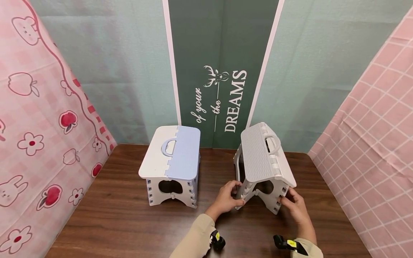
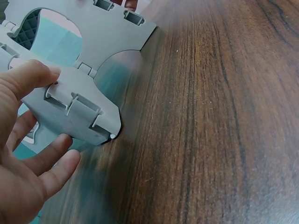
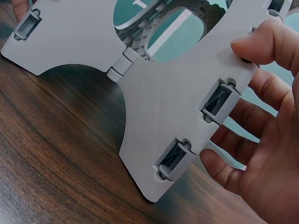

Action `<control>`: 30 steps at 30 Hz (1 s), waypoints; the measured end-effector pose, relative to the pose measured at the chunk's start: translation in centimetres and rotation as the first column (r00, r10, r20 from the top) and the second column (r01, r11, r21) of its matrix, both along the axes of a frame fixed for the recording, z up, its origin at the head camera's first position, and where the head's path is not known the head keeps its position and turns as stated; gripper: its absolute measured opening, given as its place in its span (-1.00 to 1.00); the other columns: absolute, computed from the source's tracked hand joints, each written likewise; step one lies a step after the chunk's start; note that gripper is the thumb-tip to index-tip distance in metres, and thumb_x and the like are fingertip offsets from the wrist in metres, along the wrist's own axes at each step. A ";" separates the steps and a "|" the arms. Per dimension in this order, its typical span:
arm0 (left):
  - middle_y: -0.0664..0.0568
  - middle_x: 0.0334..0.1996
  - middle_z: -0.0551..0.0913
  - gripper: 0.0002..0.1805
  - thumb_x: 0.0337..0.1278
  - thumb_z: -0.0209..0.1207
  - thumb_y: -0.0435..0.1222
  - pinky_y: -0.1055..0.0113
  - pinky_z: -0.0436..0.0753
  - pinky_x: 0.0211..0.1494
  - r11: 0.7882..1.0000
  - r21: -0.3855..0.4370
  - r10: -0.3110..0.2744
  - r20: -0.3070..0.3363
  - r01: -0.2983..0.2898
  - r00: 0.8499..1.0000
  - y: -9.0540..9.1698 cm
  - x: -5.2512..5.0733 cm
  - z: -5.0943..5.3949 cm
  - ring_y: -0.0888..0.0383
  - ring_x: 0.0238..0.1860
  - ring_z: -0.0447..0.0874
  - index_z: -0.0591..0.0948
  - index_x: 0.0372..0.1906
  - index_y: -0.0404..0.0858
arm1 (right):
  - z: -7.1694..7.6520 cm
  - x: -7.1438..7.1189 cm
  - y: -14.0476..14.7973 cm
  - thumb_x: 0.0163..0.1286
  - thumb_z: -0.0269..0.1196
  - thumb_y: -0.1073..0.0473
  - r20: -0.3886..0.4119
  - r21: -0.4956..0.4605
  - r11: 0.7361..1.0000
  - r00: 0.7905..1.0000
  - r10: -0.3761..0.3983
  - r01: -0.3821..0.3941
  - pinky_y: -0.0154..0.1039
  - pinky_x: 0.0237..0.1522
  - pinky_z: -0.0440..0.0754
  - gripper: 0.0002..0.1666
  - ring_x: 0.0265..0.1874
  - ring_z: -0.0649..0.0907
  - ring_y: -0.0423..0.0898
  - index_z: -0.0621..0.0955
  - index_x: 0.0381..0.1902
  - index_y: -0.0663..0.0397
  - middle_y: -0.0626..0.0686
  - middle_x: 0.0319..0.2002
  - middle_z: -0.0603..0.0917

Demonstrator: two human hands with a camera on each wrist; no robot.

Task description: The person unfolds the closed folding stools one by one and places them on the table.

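A grey folding step stool [image 1: 259,156] stands partly folded on the right half of the table, its top bent along the middle hinge like a roof. My left hand [image 1: 226,197] holds the left edge of its front leg panel, thumb on the panel's face [image 2: 70,88]. On the opposite side my right hand [image 1: 297,208] grips the right edge, with the thumb [image 3: 261,44] on the front face and the fingers around the side. A white and blue folding step stool [image 1: 185,152] stands to the left, fully unfolded with a flat top, touched by neither hand.
Both stools are on a dark brown wooden table [image 1: 113,215]. A green cloth with white lettering [image 1: 235,100] hangs behind it. Pink patterned cloth [image 1: 48,143] borders the left side and pink checked cloth [image 1: 371,143] the right.
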State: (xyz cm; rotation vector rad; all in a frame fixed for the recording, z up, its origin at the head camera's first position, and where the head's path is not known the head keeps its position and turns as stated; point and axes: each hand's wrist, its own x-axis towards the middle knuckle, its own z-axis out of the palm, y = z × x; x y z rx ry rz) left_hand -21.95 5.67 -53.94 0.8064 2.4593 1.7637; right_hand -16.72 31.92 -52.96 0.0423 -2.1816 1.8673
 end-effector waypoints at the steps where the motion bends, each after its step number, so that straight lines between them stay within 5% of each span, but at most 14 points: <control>1: 0.01 -0.16 0.53 -0.43 -0.35 0.42 -0.42 0.26 0.57 -0.19 1.000 0.000 0.000 -0.002 0.000 1.000 0.0 0.0 0.0 0.01 -0.21 0.58 0.52 -0.04 -0.18 | 0.0 0.0 0.0 0.08 0.16 0.58 0.003 -0.005 1.000 1.000 0.000 0.000 -0.45 -0.32 0.51 -0.37 -0.28 0.56 -0.30 0.58 -0.06 -0.25 -0.20 -0.27 0.63; 30: -0.06 -0.15 0.52 -0.44 -0.30 0.41 -0.45 0.21 0.59 -0.19 0.999 0.033 -0.024 0.022 0.023 0.999 0.0 0.0 -0.1 -0.05 -0.19 0.58 0.51 -0.03 -0.19 | 0.4 0.7 0.5 0.10 0.17 0.56 0.001 -0.089 0.996 1.000 -0.018 0.018 -0.45 -0.31 0.50 -0.47 -0.30 0.56 -0.30 0.62 -0.12 -0.15 -0.19 -0.30 0.64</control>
